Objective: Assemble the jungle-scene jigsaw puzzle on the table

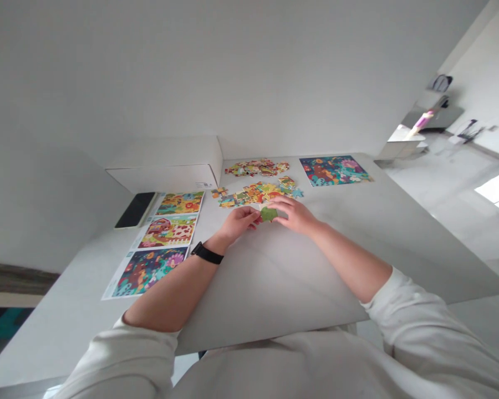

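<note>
A green puzzle piece is between my hands near the middle of the table. My left hand, below a black wristband, pinches its left edge between thumb and fingers. On the other side my right hand curves around the piece, thumb and fingers apart, the fingertips close to its right and top edges. Just beyond my hands lies a loose pile of yellow, orange and blue puzzle pieces. Farther back is a second pile of red and green pieces.
An assembled dark blue puzzle lies at the back right of the table. To the left are a sheet with three printed pictures, a black-screened phone and a white box against the wall.
</note>
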Action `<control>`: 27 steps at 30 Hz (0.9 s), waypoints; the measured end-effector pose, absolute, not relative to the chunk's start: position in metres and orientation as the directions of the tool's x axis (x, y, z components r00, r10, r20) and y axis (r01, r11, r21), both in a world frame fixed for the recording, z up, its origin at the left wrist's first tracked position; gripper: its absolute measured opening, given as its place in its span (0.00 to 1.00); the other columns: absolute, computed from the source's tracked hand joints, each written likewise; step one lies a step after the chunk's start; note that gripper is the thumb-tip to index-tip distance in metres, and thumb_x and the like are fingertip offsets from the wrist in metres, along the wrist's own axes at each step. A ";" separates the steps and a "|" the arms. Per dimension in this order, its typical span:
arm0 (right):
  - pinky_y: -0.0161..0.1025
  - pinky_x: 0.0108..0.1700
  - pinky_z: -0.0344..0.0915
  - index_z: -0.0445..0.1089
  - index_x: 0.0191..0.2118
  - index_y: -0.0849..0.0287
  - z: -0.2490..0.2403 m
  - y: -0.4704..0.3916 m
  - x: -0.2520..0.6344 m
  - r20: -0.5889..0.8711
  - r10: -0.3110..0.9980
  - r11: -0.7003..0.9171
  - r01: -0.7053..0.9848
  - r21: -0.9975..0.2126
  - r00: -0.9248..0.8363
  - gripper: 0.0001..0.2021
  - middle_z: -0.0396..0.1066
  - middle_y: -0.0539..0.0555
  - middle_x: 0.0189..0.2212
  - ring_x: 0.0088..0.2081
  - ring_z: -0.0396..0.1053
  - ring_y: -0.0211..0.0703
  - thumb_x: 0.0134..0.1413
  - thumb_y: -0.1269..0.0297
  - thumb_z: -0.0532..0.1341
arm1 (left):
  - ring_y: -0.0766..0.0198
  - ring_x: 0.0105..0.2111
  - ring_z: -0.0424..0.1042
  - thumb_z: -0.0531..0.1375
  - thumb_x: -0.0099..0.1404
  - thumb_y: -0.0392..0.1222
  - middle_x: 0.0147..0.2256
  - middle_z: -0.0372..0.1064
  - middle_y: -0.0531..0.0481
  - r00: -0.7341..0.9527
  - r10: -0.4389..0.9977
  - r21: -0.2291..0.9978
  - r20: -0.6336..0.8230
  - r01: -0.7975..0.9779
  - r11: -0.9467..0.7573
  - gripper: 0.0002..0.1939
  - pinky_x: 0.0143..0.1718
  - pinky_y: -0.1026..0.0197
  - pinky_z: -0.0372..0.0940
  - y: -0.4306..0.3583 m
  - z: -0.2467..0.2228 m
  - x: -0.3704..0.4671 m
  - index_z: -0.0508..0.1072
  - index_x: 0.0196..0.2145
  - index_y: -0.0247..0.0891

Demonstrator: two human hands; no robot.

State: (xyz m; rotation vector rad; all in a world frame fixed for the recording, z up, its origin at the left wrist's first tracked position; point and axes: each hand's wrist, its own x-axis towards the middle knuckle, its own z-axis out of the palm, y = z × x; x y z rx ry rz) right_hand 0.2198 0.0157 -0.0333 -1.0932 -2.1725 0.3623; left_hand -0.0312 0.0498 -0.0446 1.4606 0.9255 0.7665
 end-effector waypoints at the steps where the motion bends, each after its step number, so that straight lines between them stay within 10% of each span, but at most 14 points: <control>1: 0.55 0.70 0.65 0.78 0.58 0.47 -0.033 0.016 0.222 0.435 0.781 0.621 0.625 -0.472 -0.448 0.22 0.75 0.56 0.62 0.64 0.72 0.52 0.60 0.70 0.69 | 0.61 0.33 0.76 0.72 0.57 0.68 0.35 0.80 0.44 0.478 0.876 0.993 -0.069 0.121 0.012 0.28 0.34 0.60 0.73 0.049 -0.045 -0.031 0.78 0.33 0.37; 8: 0.52 0.65 0.71 0.81 0.51 0.51 -0.034 0.022 0.263 0.379 0.800 0.591 0.715 -0.373 -0.464 0.16 0.79 0.56 0.58 0.60 0.76 0.53 0.56 0.69 0.72 | 0.64 0.28 0.75 0.66 0.62 0.72 0.37 0.80 0.43 0.449 0.887 0.985 -0.107 0.171 0.033 0.34 0.28 0.62 0.72 0.045 -0.041 -0.032 0.78 0.47 0.37; 27: 0.54 0.64 0.69 0.82 0.48 0.53 -0.049 0.021 0.334 0.292 0.885 0.451 0.822 -0.347 -0.362 0.13 0.82 0.58 0.54 0.57 0.78 0.55 0.58 0.70 0.68 | 0.63 0.29 0.74 0.62 0.65 0.73 0.36 0.80 0.42 0.431 0.902 0.962 -0.005 0.249 -0.113 0.34 0.23 0.64 0.68 0.051 -0.046 -0.034 0.79 0.45 0.36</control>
